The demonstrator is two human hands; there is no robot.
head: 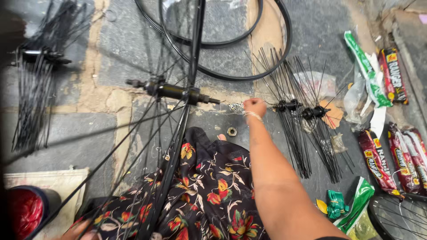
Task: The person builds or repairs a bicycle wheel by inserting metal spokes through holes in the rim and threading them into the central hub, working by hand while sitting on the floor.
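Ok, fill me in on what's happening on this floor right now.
A person sits on the stone floor with a black spoked bicycle wheel standing over their floral-clothed lap. Their right hand reaches out in a fist, just above a small pile of tiny metal parts. The left hand shows only at the bottom edge, near the wheel's rim. Hubs with loose spokes lie just right of the fist, bare rims lie beyond, and red packets are further right.
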